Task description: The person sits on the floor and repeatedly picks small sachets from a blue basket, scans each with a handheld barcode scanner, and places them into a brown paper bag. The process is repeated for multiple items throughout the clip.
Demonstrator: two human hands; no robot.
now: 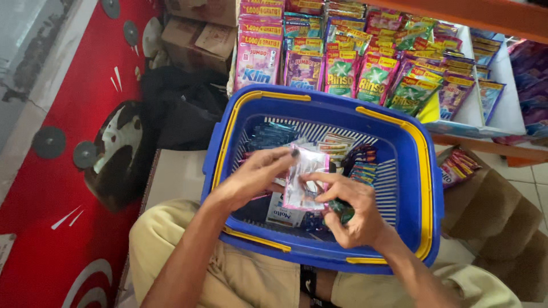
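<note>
Looking down from my head, I hold a pink sachet (304, 179) upright over the blue basket (419, 188) resting on my lap. My left hand (257, 177) pinches the sachet's top corner at about 10 o'clock, thumb and fingers closed on it. My right hand (348, 208) closes on its lower edge at 4 o'clock, and the same grip also has a dark green packet (342, 211) tucked under the fingers.

Inside the basket, loose sachets (337, 145) lie heaped toward 12 o'clock, touching the far slatted wall; the near floor under my hands is more open. The yellow handles (425, 171) lie folded along the rim at 3 and 9 o'clock, leaving the mouth unobstructed.

Beyond the far rim at 12 o'clock stands a shelf (491, 85) with rows of packets (342, 71), close to the basket edge. A red wall (51, 188) lies at 9 o'clock.
</note>
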